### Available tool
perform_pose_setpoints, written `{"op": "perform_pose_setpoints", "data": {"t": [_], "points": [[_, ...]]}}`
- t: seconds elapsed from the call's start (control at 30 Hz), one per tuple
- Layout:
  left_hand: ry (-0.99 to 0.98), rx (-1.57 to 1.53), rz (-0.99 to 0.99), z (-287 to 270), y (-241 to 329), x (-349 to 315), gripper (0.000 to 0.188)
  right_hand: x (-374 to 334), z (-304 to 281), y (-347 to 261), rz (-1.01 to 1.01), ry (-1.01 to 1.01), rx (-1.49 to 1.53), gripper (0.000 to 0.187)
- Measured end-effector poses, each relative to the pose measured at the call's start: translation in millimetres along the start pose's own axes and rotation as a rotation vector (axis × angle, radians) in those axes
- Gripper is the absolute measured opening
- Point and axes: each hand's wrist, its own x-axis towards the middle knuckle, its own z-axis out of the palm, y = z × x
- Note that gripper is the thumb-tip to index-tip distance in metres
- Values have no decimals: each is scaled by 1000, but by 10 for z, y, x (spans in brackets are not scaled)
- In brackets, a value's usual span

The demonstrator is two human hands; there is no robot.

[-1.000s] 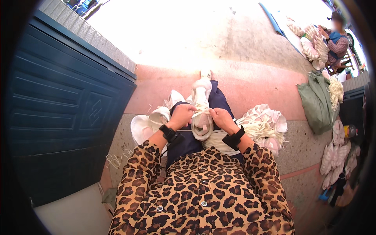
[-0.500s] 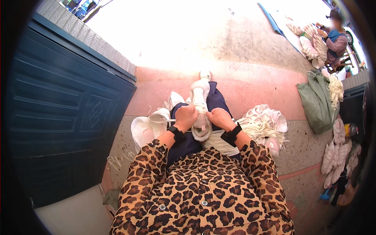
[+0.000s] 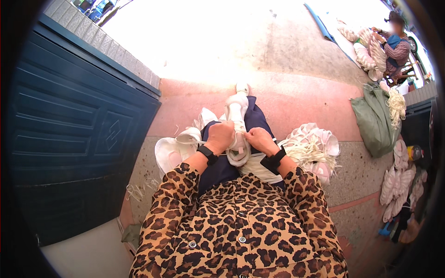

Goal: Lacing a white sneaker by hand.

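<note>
A white shoe (image 3: 238,156) lies lengthwise across my lap, its opening toward me and its toe pointing away. My left hand (image 3: 221,136) is closed at the left side of its lacing, the fingers bent in over a thin white shoelace. Opposite it, my right hand (image 3: 259,139) pinches at the lacing's right edge, with a pale lace end showing beside the wrist. The exact grip of the fingertips is too small to make out. More white shoe pieces (image 3: 168,154) rest by my left thigh. To my right is a heap of cream laces (image 3: 306,146) among white and pinkish shoes.
A dark blue panelled door (image 3: 79,125) stands at the left. Over at the right are a green sack (image 3: 375,120) and bundled shoes (image 3: 396,185). Another person (image 3: 396,46) sits at the far right beside stacked white shoes (image 3: 371,53). Loose lace scraps (image 3: 141,189) lie on the floor.
My left hand has shifted slightly inward over the shoe's lacing. My right hand stays almost in place. The person at the far right has raised their hands.
</note>
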Motion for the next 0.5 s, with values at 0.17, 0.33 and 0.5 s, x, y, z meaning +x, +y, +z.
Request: {"op": "perform_pose_setpoints", "data": {"t": [0.17, 0.33, 0.5], "points": [[163, -363, -104, 157, -138, -54, 9, -31, -55, -52, 67, -69, -9, 37], [-72, -462, -32, -30, -149, -26, 17, -8, -34, -11, 47, -68, -31, 37], [-95, -306, 27, -91, -117, -1, 16, -8, -26, -12, 40, -73, -36, 37]]}}
